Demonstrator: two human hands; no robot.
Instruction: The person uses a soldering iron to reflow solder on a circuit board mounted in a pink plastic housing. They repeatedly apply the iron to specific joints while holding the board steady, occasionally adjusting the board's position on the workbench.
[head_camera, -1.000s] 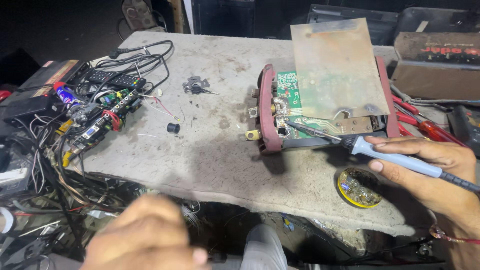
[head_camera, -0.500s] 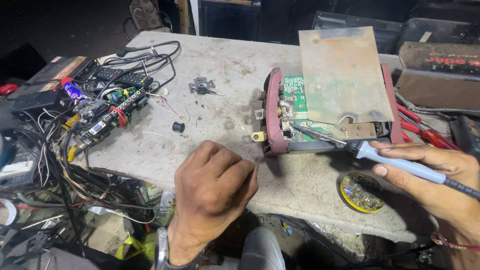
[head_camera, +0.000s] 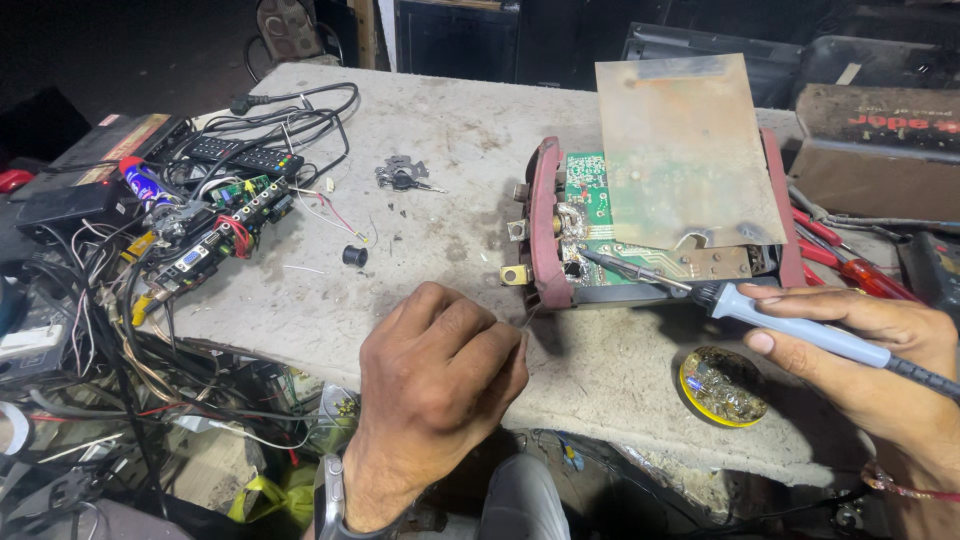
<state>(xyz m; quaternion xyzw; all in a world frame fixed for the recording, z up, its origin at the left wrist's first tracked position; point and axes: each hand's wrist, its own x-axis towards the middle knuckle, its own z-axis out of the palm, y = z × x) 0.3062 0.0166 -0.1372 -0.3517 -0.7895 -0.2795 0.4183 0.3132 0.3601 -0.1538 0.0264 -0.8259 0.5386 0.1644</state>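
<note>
On the dusty concrete slab (head_camera: 450, 130), right hand (head_camera: 860, 350) grips soldering iron (head_camera: 760, 315); left hand (head_camera: 440, 380) pinches thin wire (head_camera: 528, 318).

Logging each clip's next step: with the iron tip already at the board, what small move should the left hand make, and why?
Probably bring the left hand and its thin solder wire up to the joint. The blue-handled soldering iron in the right hand already has its tip on the green circuit board, while the wire end sits short of it.
</note>
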